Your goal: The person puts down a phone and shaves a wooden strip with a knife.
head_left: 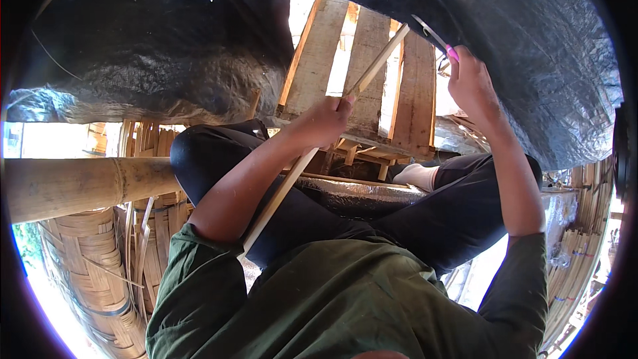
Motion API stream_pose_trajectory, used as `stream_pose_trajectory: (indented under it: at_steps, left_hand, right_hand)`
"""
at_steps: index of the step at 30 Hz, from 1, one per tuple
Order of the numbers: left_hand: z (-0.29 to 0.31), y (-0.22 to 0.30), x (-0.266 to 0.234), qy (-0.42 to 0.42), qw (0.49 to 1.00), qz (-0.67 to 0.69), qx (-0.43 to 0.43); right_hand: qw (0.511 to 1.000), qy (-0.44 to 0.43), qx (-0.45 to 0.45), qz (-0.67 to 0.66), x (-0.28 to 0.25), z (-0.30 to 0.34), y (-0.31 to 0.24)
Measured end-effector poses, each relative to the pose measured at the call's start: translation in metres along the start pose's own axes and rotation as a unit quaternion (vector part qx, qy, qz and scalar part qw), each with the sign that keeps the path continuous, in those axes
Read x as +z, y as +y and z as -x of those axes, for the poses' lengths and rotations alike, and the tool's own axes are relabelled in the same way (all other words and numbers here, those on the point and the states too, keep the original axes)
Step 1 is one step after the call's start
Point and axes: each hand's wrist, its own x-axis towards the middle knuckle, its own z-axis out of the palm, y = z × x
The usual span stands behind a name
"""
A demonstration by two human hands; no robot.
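Observation:
A long, pale bamboo strip (279, 196) slants from beside my left upper arm up to the upper middle of the view. My left hand (325, 121) is closed around it partway along, above my bent left knee. Higher and to the right, my right hand (474, 86) grips a knife (432, 32) with a pink handle. Its narrow blade points up and left, near the strip's far end, with a small gap seeming to lie between them. Part of the handle is hidden inside my fingers.
Wooden slats (322, 56) with gaps stand in front of me. Black plastic sheeting (166, 46) hangs on both sides. At left lie a thick bamboo pole (86, 186) and woven bamboo (86, 259); bundled bamboo strips (575, 272) are at right. My bare foot (419, 176) is near the slats.

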Motion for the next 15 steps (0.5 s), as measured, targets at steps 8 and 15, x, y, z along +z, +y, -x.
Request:
stream_pose_trajectory:
  at_steps: [8,15]
  left_hand:
    - [-0.011,0.002,0.021,-0.073,0.996,0.015,-0.052]
    - [-0.008,0.026,0.032,-0.09,0.994,0.008,-0.057]
  right_hand:
    - [0.977,-0.172,0.006,-0.13,0.013,0.034,-0.024]
    - [0.987,-0.088,-0.081,-0.111,0.03,0.039,-0.032]
